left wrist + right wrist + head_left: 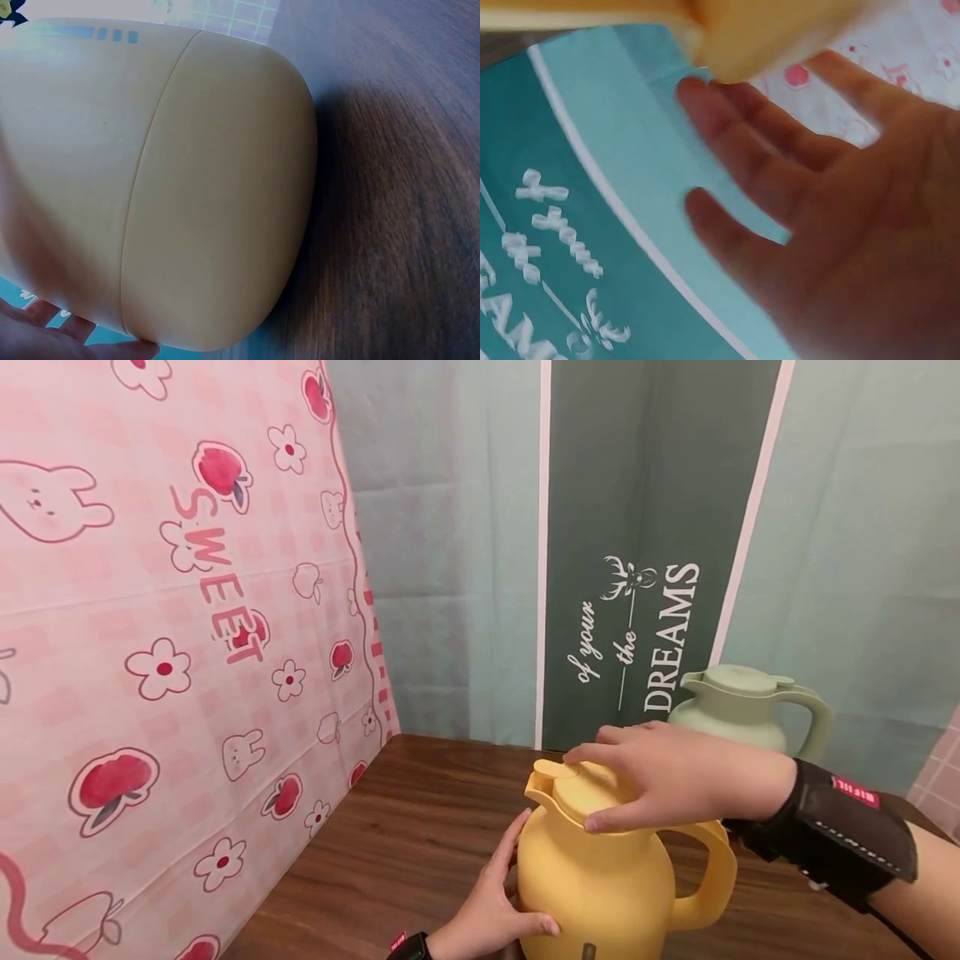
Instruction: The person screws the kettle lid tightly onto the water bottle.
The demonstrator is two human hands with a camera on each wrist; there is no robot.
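A person stands over a yellow jug [611,868] on a wooden table [405,852], and the work looks to be at the point of taking hold of its lid [581,789]; the next move likely calls for a firm grip and a twist. The left hand [495,906] steadies the jug's side with flat, straight fingers. The right hand [675,772] arches over the lid from the right, fingers spread and lightly bent, seemingly resting on it rather than clamping, though the blurred wrist view leaves this unsure.

Yellow jug [611,868] upright on table, lid on, handle right.
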